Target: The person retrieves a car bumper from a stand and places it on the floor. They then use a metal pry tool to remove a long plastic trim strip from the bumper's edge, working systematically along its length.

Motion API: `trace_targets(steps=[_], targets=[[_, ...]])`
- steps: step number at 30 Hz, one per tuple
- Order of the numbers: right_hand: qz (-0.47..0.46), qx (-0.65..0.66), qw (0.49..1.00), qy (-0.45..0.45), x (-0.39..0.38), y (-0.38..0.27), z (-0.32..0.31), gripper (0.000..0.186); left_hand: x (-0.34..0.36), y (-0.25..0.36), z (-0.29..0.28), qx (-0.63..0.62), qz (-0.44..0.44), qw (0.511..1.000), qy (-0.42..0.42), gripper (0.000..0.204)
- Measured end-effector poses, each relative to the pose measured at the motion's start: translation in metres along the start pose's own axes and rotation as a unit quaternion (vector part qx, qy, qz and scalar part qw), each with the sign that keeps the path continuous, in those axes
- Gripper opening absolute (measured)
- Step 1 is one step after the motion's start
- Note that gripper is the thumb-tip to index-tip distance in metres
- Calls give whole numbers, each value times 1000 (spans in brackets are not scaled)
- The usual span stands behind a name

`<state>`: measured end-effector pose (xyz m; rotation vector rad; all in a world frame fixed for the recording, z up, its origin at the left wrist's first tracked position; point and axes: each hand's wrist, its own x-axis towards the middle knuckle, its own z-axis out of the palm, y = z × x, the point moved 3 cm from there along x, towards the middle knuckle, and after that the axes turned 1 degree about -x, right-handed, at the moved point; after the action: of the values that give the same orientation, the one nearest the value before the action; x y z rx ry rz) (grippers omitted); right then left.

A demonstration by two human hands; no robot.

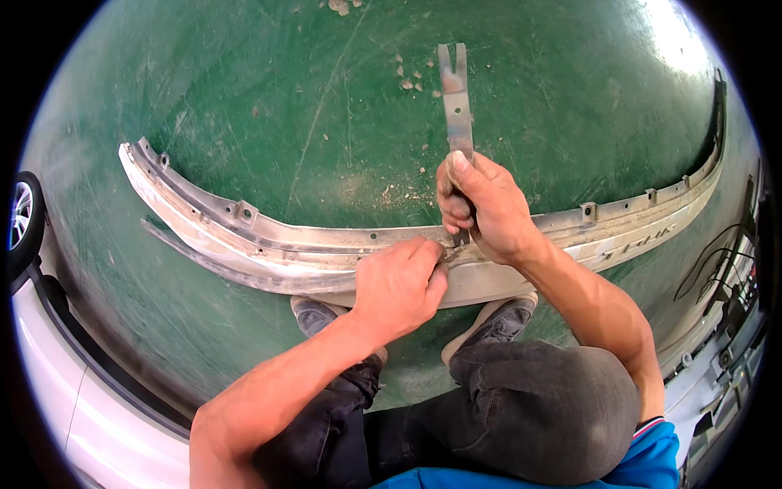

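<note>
A long, curved vehicle bumper (309, 259), whitish and dirt-caked, lies across the floor in front of my feet. My right hand (489, 204) is wrapped around a flat metal trim pry tool (458, 106) held upright. The tool's forked end points away from me, and its dark lower end meets the middle of the bumper. Just left of that spot, my left hand (399, 284) rests on the bumper with its fingers curled together. Whatever those fingertips pinch is hidden beneath them.
Dirt crumbs (399, 196) are scattered on the green floor (244, 106) beyond the bumper. My shoes (498, 322) are close against its near side. A white car (114, 416) stands at left. Black cables (713, 261) and assorted parts lie along the right.
</note>
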<state>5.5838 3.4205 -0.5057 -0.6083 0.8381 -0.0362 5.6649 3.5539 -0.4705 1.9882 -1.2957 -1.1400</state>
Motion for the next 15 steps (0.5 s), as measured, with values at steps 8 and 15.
trace_targets(steps=[8, 15], targets=[[-12, -84, 994, 75, -3, 13, 17, 40, 5, -4, -1, -5, -54, 998, -38, 16], [42, -53, 992, 104, 4, 12, 14, 48, 2, -4, 0, 5, -17, 1000, -4, 14]])
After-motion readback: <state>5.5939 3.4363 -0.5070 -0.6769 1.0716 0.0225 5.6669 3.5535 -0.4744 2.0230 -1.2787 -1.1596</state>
